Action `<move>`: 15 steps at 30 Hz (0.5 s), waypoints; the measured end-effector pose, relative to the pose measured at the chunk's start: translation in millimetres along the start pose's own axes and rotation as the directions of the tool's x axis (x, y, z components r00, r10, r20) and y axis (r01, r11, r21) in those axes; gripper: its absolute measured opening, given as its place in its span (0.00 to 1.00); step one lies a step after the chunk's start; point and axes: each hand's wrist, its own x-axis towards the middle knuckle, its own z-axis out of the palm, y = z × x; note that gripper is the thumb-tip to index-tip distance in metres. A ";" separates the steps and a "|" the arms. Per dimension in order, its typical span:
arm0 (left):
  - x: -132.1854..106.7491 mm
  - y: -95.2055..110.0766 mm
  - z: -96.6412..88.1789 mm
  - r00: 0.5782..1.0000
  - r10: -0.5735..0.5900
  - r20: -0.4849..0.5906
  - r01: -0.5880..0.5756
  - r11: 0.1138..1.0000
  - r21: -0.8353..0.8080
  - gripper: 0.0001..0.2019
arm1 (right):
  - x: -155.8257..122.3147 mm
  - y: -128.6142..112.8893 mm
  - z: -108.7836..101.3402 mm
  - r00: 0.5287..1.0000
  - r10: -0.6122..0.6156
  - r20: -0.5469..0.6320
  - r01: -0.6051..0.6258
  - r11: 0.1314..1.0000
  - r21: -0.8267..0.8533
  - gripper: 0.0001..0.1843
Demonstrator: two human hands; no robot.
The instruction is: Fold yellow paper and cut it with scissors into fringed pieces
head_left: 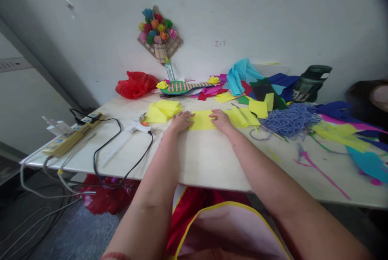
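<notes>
A strip of yellow crepe paper (200,121) lies flat on the table in front of me. My left hand (181,121) rests on its left end with the fingers stretched out. On the strip's right part, my right hand (221,120) presses down with fingertips apart. Beyond my left hand sits a loose pile of yellow paper (162,111). Folded yellow pieces (246,117) lie just right of my right hand.
Left of me are a white glue gun (136,126), its black cable and a power strip (72,135). Tangled blue-purple yarn (292,119), coloured paper scraps and a dark green bottle (311,83) lie to the right. A red plastic bag (136,85) sits at the back.
</notes>
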 end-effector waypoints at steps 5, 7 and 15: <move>-0.9 1.3 -1.6 1.000 -0.003 0.019 0.002 1.000 0.014 0.22 | -0.4 0.0 -0.1 1.000 -0.025 -0.004 0.025 1.000 0.011 0.13; -0.7 1.8 -2.1 0.999 -0.004 0.033 0.003 1.000 0.030 0.21 | -0.5 -0.7 -0.2 1.000 -0.018 0.002 0.018 1.000 0.003 0.13; 0.9 0.8 0.2 0.999 -0.005 0.050 0.001 0.997 0.083 0.20 | -0.8 -1.6 0.3 1.000 -0.012 0.009 0.012 1.000 -0.006 0.13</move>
